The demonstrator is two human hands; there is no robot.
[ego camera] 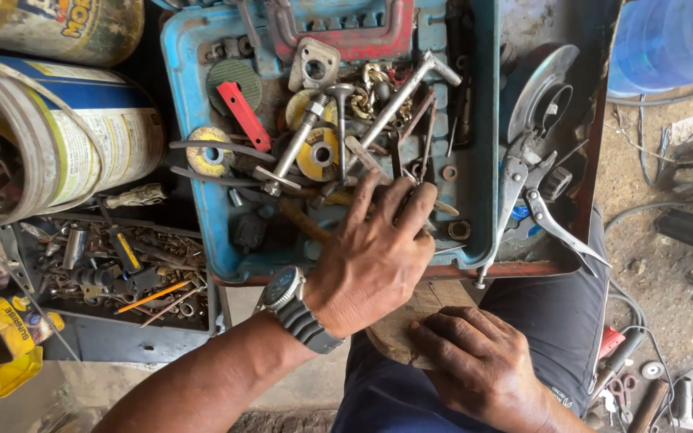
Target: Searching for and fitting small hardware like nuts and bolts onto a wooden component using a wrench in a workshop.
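Note:
My left hand (pixel 370 256), with a wristwatch (pixel 286 289) on its wrist, reaches into a blue metal toolbox (pixel 202 176). Its fingers are spread among rusty bolts, washers and rods at the box's near side; whether they grip anything is hidden. My right hand (pixel 479 365) lies lower, fingers curled on a flat piece of wood (pixel 399 329) resting on my lap. In the box lie yellow grinding discs (pixel 318 152), a red flat piece (pixel 242 116), a long steel bolt (pixel 294 148) and a socket wrench (pixel 407 92).
Pliers (pixel 539 204) and a round metal guard (pixel 539 96) lie in the box's right compartment. A black tray of small screws and bits (pixel 114 269) sits left, below large paint cans (pixel 66 136). A blue water jug (pixel 667 40) stands top right; hand tools (pixel 635 393) lie on the ground.

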